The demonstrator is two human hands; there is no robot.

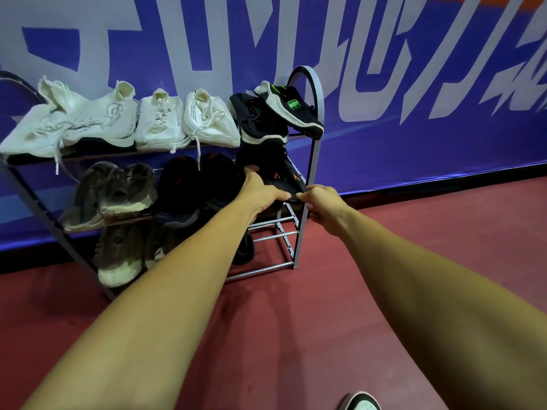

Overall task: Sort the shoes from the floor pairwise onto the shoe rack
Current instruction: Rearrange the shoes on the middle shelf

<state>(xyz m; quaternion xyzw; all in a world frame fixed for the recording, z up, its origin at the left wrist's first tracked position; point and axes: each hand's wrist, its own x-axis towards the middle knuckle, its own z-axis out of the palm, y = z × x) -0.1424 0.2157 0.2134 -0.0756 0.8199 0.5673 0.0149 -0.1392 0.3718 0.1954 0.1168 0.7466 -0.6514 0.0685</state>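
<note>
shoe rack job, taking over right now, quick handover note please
Left hand: grips the black orange-marked shoes at the right end of the middle shelf.
Right hand: pinches their near edge.
Shoe rack: the top shelf holds two white pairs and a black-and-green pair. The middle shelf holds a grey pair and a black pair. The bottom shelf holds grey shoes, with more hidden behind the left arm.
Done: most pairs shelved.
Left: settle this pair and let go. The black-and-white shoe at the frame's bottom edge may be worn; cannot tell.
</note>
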